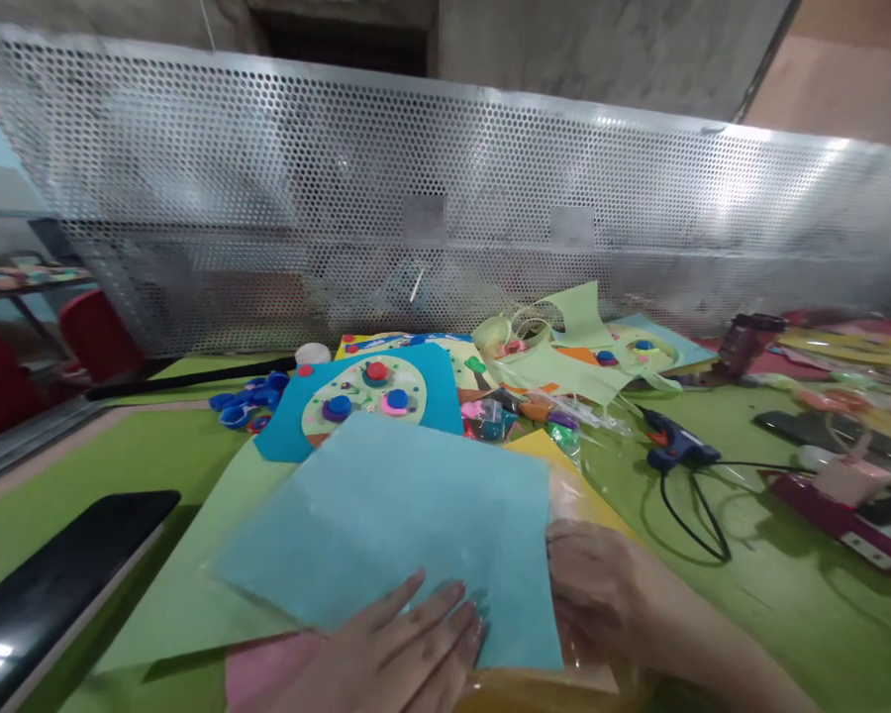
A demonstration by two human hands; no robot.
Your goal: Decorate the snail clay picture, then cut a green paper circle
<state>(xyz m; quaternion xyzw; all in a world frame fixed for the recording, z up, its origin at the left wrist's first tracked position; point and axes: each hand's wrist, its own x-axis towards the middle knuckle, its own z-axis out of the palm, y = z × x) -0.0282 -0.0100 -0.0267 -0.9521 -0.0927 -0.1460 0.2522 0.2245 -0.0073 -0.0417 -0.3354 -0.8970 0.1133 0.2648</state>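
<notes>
A light blue craft sheet (401, 515) lies tilted in front of me. My left hand (416, 654) rests on its lower part with the fingers stretched out. At the sheet's right edge, my right hand (601, 584) is closed with curled fingers, and what they hold is hidden. Clear plastic film shows near that hand, over a yellow sheet (601, 505). Under the blue sheet lie a pale green sheet (178, 584) and a pink sheet (267, 665). Just behind is a brighter blue panel (286, 436) bearing a pale round piece with red and blue caps.
Left are a black phone (66, 584) and blue bottle caps (248, 399). On the right lie a glue gun (679, 444) with its cord and a maroon power strip (839, 520). Craft scraps and a dark bottle (746, 347) stand farther back, before a perforated metal panel (386, 188).
</notes>
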